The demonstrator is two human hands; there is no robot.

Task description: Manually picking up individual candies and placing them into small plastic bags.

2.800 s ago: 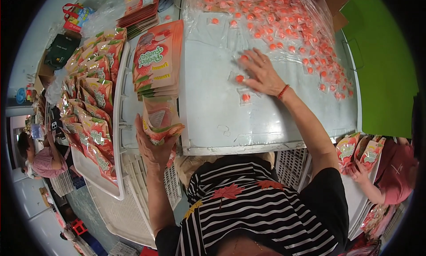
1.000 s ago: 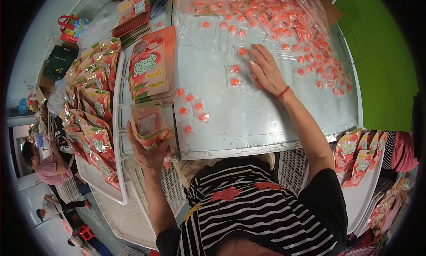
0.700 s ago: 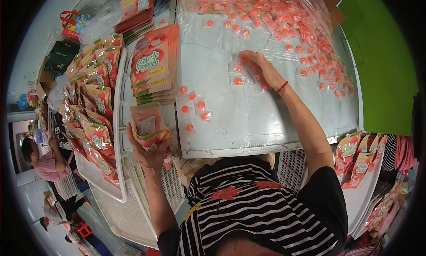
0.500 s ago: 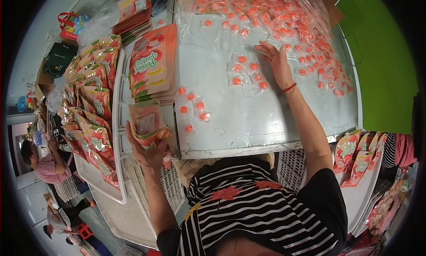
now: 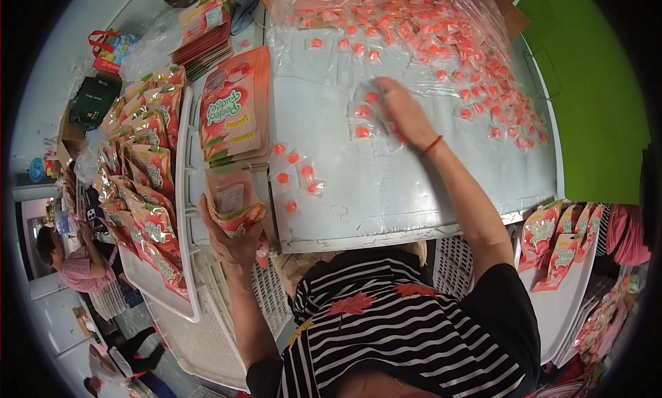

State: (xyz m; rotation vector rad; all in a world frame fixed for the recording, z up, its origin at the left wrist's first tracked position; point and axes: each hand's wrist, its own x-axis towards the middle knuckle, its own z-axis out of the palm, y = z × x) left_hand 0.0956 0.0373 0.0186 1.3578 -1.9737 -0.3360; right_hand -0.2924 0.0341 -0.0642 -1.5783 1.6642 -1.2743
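Observation:
My left hand [image 5: 233, 245] is closed round an orange-pink candy pouch [image 5: 236, 222], whose mouth gapes at the table's left side. On the pale metal tabletop, my right hand [image 5: 408, 115] reaches over a small group of clear-wrapped orange candies [image 5: 363, 132] and partly covers some. Its fingers are blurred and turned down, so their grip is hidden. Nearer the pouch lies another small cluster of wrapped candies [image 5: 307, 170]. A stack of flat printed pouches [image 5: 234, 108] rests just beyond my left hand.
A big heap of wrapped candies [image 5: 476, 67] spreads over the far right under clear plastic film. Filled pouches crowd a white tray [image 5: 189, 288] on the left; another white tray [image 5: 562, 301] holds several at the right. More flat pouches [image 5: 203, 43] are stacked far left. People [image 5: 86, 263] are in the left background.
My right hand has moved left and nearer, from above the candy group down onto it, and its spread fingers have turned down. My left hand stays on the pouch.

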